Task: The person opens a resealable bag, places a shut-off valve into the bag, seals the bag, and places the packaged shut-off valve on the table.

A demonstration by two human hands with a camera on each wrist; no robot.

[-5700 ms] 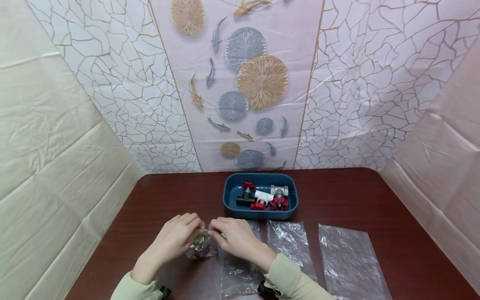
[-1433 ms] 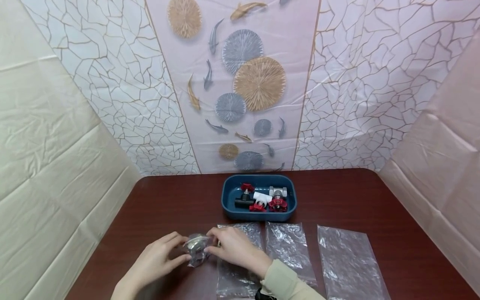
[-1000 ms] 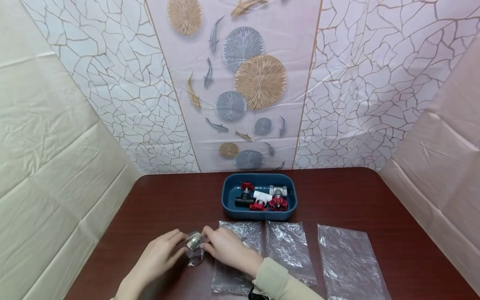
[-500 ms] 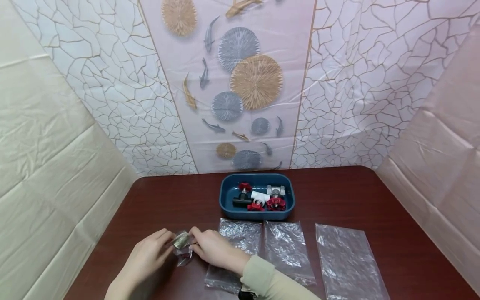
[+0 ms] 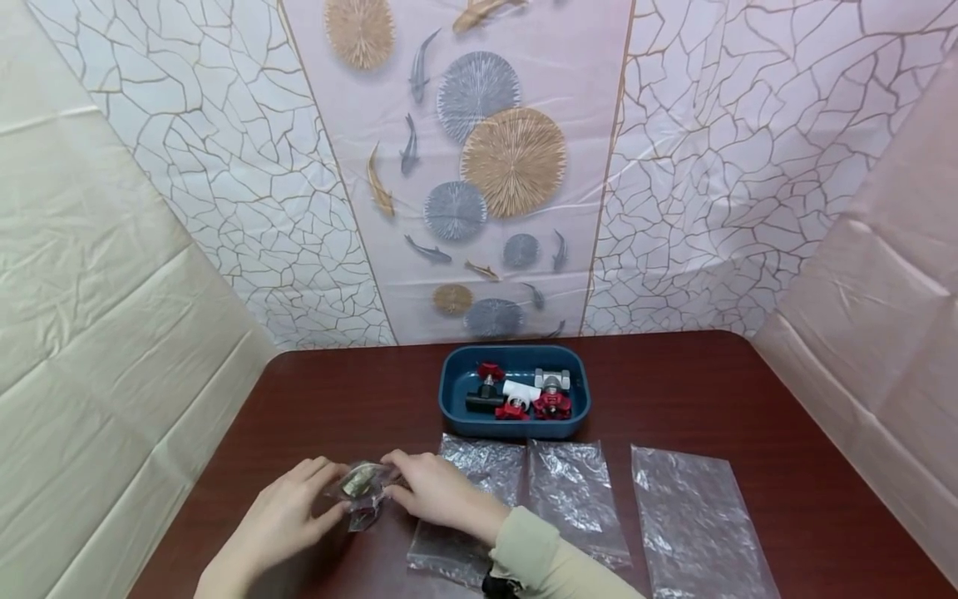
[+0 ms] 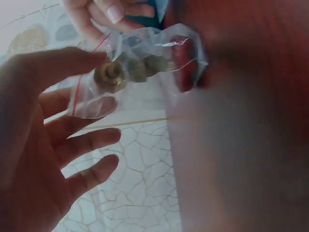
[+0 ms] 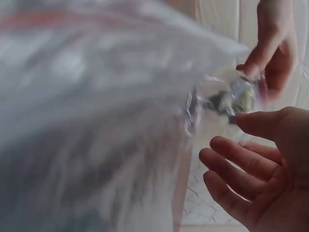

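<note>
Left hand and right hand pinch opposite sides of small bag, brass valve inside, over surface. Probably sealing step; next move likely calls for pressing along red strip.

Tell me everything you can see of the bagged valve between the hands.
The valve has a brass-coloured, metallic-looking body with a round opening at one end and a red handle at the other. A clear, crinkled plastic bag encloses it, with a red line near one end; whether that's sealed is unclear. It points handle-down toward the table; contact there can't be told. The left hand holds the bag near the red line; the right hand touches its other side.
</note>
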